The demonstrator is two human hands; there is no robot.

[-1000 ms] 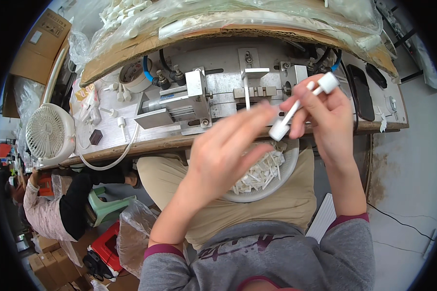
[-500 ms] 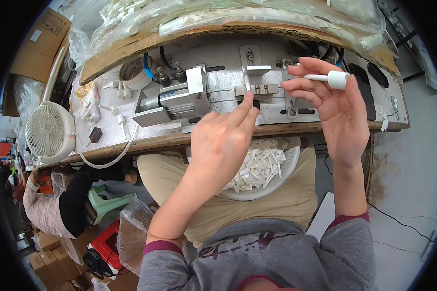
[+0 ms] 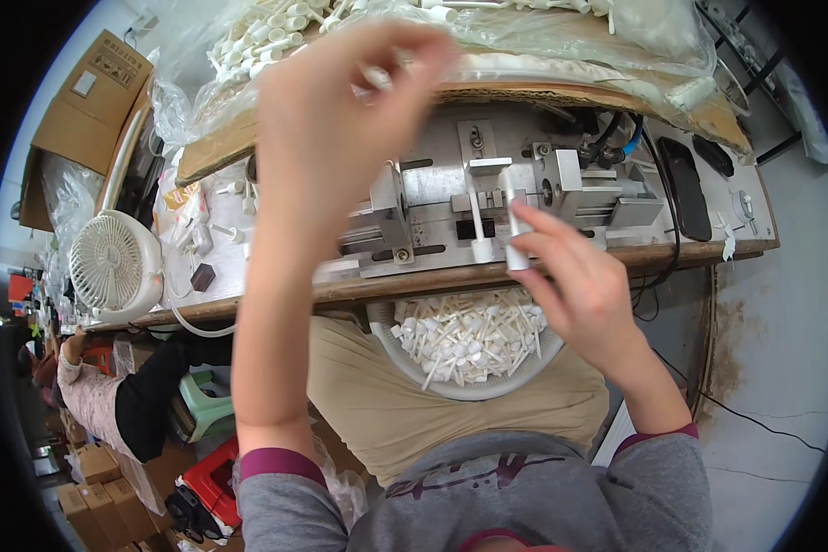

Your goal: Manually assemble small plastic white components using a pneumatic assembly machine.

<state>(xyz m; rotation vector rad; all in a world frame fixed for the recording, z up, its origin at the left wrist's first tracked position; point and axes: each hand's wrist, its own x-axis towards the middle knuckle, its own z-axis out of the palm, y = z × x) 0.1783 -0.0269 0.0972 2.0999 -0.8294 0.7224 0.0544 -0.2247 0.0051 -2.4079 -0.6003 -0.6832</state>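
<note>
My right hand (image 3: pixel 575 281) pinches a white cap with a slim stem (image 3: pixel 515 239) and holds it at the metal fixture block (image 3: pixel 466 201), stem pointing away from me. Just left of it, a second white capped stem (image 3: pixel 477 225) lies in the block, its cap toward me. My left hand (image 3: pixel 340 120) is raised over the left part of the machine, toward the heap of white capped parts (image 3: pixel 262 37). Motion smears its fingers, and whether they hold anything is unclear. A silver clamp (image 3: pixel 566 184) stands beyond my right hand.
A basket (image 3: pixel 488 388) full of white pieces rests on my lap. Cardboard and plastic sheeting (image 3: pixel 561 69) overhang the bench's back. A small white fan (image 3: pixel 115 262) stands left; a black phone (image 3: pixel 683 189) lies right. A co-worker (image 3: pixel 110 396) sits at far left.
My left hand has left the fixture and swung up and left, toward the heap. My right hand has come down and left, bringing its capped stem to the block.
</note>
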